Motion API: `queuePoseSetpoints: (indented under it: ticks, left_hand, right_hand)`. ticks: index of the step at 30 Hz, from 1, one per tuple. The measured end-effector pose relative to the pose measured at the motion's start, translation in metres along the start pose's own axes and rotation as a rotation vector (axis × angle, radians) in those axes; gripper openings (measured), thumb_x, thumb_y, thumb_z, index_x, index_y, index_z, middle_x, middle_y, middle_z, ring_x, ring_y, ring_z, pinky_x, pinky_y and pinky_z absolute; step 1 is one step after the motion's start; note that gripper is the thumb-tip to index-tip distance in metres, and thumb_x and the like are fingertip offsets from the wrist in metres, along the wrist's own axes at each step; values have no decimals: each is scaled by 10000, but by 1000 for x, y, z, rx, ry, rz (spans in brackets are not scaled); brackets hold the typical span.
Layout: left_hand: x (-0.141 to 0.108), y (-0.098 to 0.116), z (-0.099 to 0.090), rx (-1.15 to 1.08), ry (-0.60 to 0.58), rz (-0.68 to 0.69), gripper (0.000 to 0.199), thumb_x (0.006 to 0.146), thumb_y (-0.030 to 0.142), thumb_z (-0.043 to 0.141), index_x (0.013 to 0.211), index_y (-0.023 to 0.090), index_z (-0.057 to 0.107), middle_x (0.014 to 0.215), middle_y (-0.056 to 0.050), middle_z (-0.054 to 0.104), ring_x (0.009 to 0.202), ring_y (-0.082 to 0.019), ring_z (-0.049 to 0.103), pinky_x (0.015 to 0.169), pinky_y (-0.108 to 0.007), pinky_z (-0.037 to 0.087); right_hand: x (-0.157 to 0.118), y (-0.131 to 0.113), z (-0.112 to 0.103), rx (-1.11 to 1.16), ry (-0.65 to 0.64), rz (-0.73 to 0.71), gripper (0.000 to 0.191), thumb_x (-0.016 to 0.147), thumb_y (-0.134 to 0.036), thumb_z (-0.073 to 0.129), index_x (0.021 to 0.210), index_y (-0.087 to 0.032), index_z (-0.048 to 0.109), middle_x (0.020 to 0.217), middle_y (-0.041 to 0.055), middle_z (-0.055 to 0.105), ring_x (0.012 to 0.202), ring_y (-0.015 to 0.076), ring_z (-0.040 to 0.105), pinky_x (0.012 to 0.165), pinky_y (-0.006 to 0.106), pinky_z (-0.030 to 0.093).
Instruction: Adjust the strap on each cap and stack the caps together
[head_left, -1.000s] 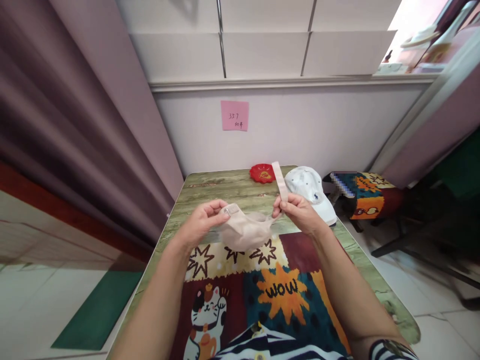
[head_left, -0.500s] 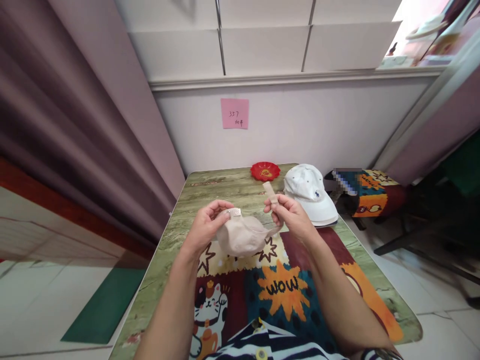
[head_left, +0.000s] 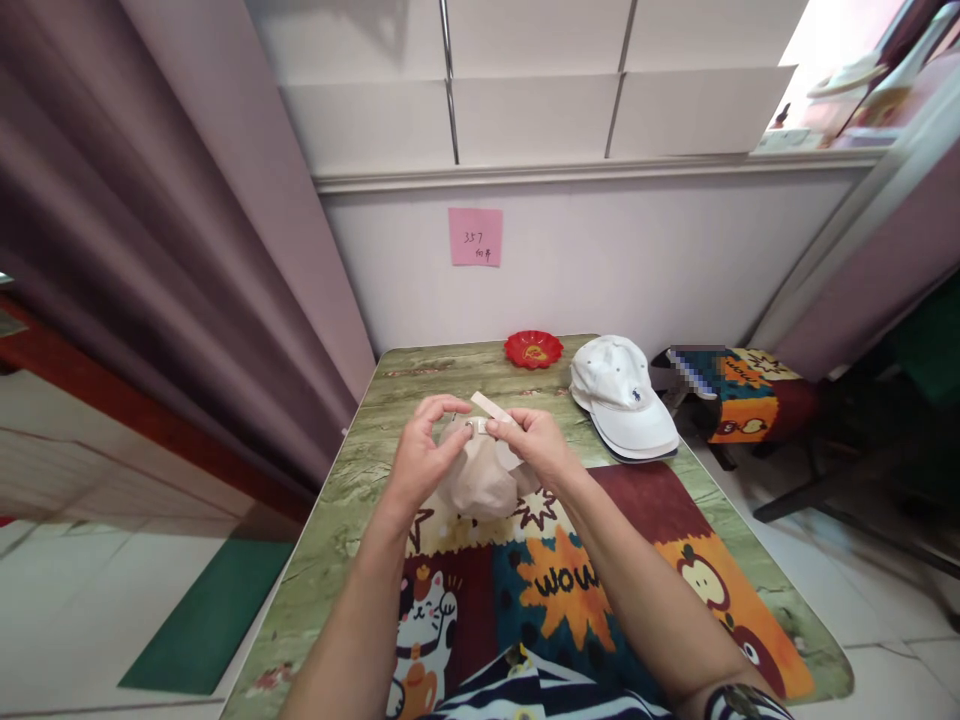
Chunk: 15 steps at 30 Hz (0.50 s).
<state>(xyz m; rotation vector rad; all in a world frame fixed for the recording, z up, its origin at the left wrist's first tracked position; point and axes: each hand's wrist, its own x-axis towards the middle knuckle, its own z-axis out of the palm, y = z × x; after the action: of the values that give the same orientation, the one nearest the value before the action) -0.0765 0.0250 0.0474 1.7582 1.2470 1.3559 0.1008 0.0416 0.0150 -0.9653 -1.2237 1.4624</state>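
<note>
Between my two hands is a beige cap [head_left: 480,485], its back adjustment strap turned up toward me. My left hand [head_left: 427,445] pinches the cap's edge at the small metal buckle on its left side. The loose strap [head_left: 491,406] sticks up and to the left from the fingers of my right hand [head_left: 534,442], which grips it close beside the buckle. Whether the strap's end passes into the buckle is too small to tell. A white cap [head_left: 619,385] with a small dark emblem sits to the right of my right hand, over a darker brim.
A red scalloped dish [head_left: 533,349] stands at the table's back edge. A colourful patterned mat [head_left: 540,590] covers the near part of the wood-look table [head_left: 352,500]. On the wall is a pink note [head_left: 475,237]. A stool [head_left: 750,390] stands at the right.
My right hand has moved left with the strap, bringing it from well apart to close beside the buckle at my left hand. The white cap stays on the table.
</note>
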Motion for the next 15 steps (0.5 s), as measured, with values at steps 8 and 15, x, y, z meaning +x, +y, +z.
queuePoseSetpoints:
  ticks: [8,15]
  left_hand:
    - [-6,9,8,-23,12,-190,235,682,357,834,736,181,689,641,14,598,571,-118,477,541,-225,373]
    - [-10,7,11,-309,67,-359,263,664,349,843,679,155,666,595,17,614,557,-107,541,555,-215,428]
  right_hand:
    - [0,-2,3,-59,-52,-9,357,698,-485,760,713,-145,651,548,-68,438,514,77,336,496,226,260]
    - [6,-4,12,-165,-20,-99,349,733,-495,733,749,-150,682,611,-27,547,554,106,422,519,233,324]
